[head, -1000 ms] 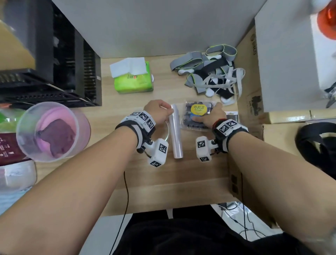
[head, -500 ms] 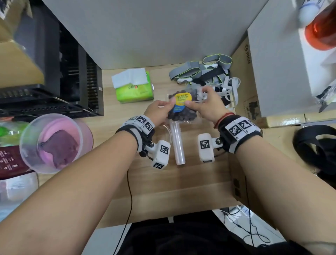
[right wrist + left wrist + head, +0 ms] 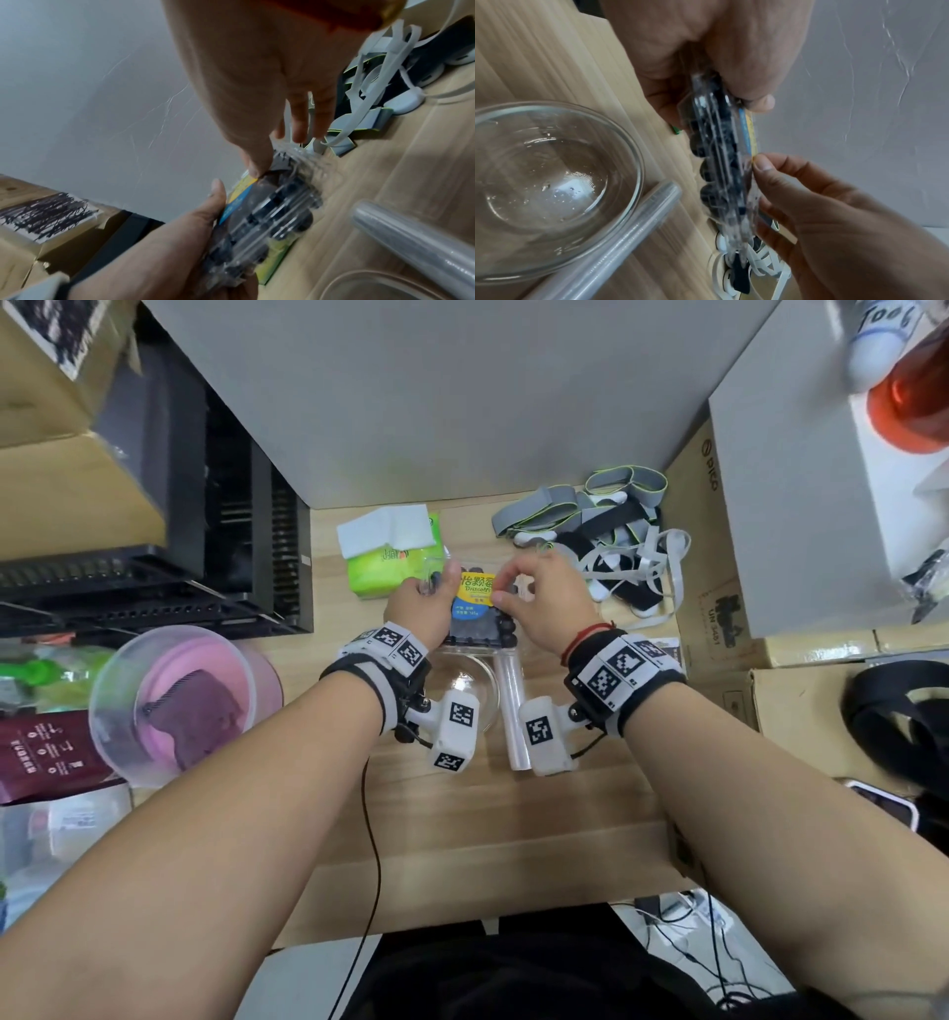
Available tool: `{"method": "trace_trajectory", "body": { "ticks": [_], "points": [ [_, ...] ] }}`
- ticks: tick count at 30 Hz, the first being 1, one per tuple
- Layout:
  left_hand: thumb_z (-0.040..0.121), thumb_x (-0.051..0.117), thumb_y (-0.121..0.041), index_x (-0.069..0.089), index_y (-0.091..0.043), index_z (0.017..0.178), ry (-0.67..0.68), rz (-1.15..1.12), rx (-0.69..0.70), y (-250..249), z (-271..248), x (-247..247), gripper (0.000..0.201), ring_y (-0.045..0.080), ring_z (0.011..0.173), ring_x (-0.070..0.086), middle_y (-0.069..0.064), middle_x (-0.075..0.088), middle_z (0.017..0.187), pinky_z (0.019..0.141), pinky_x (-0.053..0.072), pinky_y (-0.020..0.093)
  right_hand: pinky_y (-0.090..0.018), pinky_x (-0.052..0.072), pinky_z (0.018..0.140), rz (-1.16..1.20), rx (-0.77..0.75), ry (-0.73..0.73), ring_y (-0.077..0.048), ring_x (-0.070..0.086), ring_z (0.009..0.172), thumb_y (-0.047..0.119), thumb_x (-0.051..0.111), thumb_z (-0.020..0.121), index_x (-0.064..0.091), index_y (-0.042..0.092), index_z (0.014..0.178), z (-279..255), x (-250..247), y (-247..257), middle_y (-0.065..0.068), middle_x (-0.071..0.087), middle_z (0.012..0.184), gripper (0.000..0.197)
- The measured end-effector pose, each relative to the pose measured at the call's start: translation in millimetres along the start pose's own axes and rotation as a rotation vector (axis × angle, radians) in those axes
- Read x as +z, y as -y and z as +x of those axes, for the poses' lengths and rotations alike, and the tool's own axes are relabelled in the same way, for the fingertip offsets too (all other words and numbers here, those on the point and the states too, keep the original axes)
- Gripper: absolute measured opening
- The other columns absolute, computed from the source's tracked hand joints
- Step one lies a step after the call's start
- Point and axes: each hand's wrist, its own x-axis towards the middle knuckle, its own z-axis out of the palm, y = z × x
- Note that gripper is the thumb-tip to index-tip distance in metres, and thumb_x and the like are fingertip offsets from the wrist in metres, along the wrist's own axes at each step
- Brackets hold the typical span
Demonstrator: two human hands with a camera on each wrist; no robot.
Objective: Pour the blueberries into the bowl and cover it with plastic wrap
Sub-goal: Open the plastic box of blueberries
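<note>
Spanning the scene, the wooden table carries an empty glass bowl with the plastic wrap roll just beside it; above them both hands, left hand and right hand, pinch the closed blueberry box.

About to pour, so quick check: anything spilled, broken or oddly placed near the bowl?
Nothing stands out. The bowl is upright and empty, the plastic wrap roll lies beside it, and both hands hold the closed blueberry box.

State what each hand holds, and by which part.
Both hands hold the blueberry box above the table: the left hand grips its left edge, and the right hand pinches the lid's edge by the label.
</note>
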Motion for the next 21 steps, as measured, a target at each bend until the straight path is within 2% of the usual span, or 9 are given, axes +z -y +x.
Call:
{"method": "trace_trajectory", "body": {
  "ticks": [2, 3, 5, 9, 12, 14, 17, 19, 21],
  "points": [
    [0.085, 0.047, -0.074, 0.057, -0.009, 0.083, -0.015, 0.023, 0.011, 3.2, 2.8, 1.5, 0.066, 0.026, 0.081, 0.058, 0.005, 0.061, 0.084, 0.076, 0.046, 0.035, -0.032, 0.038, 0.105, -0.032, 0.023, -0.023, -0.018, 0.048, 0.121, 0.025, 0.076, 0.083, 0.07, 0.028, 0.083, 0.9, 2.6, 0.9, -0.003, 0.052, 0.122, 0.007],
    [0.086, 0.047, -0.074, 0.053, -0.012, 0.08, -0.025, 0.032, 0.016, 3.1, 2.4, 1.3, 0.063, 0.025, 0.078, 0.056, 0.004, 0.057, 0.08, 0.073, 0.043, 0.034, -0.031, 0.037, 0.103, -0.067, 0.009, -0.032, -0.019, 0.046, 0.122, 0.023, 0.075, 0.083, 0.072, 0.026, 0.083, 1.5, 4.1, 1.2, -0.003, 0.051, 0.122, 0.004],
    [0.086, 0.046, -0.075, 0.052, -0.013, 0.081, -0.027, 0.032, 0.013, 2.2, 1.3, 1.6, 0.062, 0.024, 0.076, 0.055, 0.003, 0.056, 0.08, 0.071, 0.041, 0.034, -0.028, 0.037, 0.097, -0.164, -0.05, -0.033, -0.021, 0.046, 0.116, 0.021, 0.071, 0.087, 0.072, 0.019, 0.085, 0.7, 5.8, 1.8, -0.004, 0.051, 0.116, 0.003],
    [0.085, 0.05, -0.073, 0.056, -0.014, 0.08, -0.004, -0.022, -0.001, 1.0, -0.7, -1.2, 0.06, 0.021, 0.073, 0.057, 0.002, 0.06, 0.078, 0.07, 0.043, 0.032, -0.044, 0.046, 0.088, -0.235, -0.142, -0.007, -0.027, 0.052, 0.1, 0.008, 0.057, 0.09, 0.061, 0.017, 0.085, -0.2, 9.6, 3.4, -0.005, 0.059, 0.099, 0.011],
    [0.077, 0.069, -0.064, 0.063, -0.014, 0.096, 0.07, -0.043, 0.061, 5.9, -3.4, -3.0, 0.054, 0.014, 0.081, 0.065, -0.003, 0.069, 0.09, 0.07, 0.048, 0.025, -0.046, 0.051, 0.076, -0.152, -0.078, 0.041, -0.028, 0.062, 0.08, 0.004, 0.048, 0.088, 0.051, 0.02, 0.085, 0.6, 9.3, 5.9, -0.001, 0.067, 0.079, 0.016],
    [0.064, 0.087, -0.052, 0.067, -0.017, 0.105, 0.184, -0.076, 0.091, 10.2, -5.0, -4.9, 0.058, 0.009, 0.086, 0.07, -0.007, 0.074, 0.096, 0.077, 0.055, 0.023, -0.043, 0.052, 0.077, -0.086, -0.035, 0.078, -0.026, 0.064, 0.078, 0.012, 0.051, 0.091, 0.053, 0.021, 0.088, 0.6, 6.2, 6.7, 0.0, 0.067, 0.076, 0.009],
    [0.038, 0.095, -0.06, 0.071, -0.023, 0.11, 0.237, -0.085, 0.089, 17.8, -2.7, -7.5, 0.085, 0.014, 0.097, 0.074, -0.006, 0.078, 0.102, 0.094, 0.057, 0.04, -0.027, 0.044, 0.071, 0.007, -0.043, 0.163, -0.01, 0.056, 0.068, 0.013, 0.061, 0.086, 0.057, 0.019, 0.095, -1.3, -2.5, 2.9, 0.008, 0.057, 0.068, 0.011],
    [0.033, 0.094, -0.064, 0.071, -0.026, 0.111, 0.233, -0.091, 0.084, 19.5, -0.7, -10.0, 0.089, 0.011, 0.099, 0.073, -0.009, 0.077, 0.103, 0.096, 0.055, 0.04, -0.017, 0.035, 0.061, 0.009, -0.068, 0.147, -0.003, 0.048, 0.062, 0.003, 0.058, 0.083, 0.057, 0.018, 0.098, -2.5, -7.3, -0.9, 0.008, 0.051, 0.066, 0.021],
    [0.033, 0.092, -0.066, 0.07, -0.028, 0.112, 0.219, -0.089, 0.074, 14.6, -3.0, -13.5, 0.091, 0.008, 0.1, 0.072, -0.013, 0.076, 0.105, 0.098, 0.054, 0.038, -0.015, 0.034, 0.057, 0.012, -0.087, 0.049, -0.004, 0.048, 0.061, 0.002, 0.054, 0.084, 0.057, 0.018, 0.096, -3.2, -7.5, -5.5, 0.007, 0.052, 0.067, 0.021]
  ]
}}
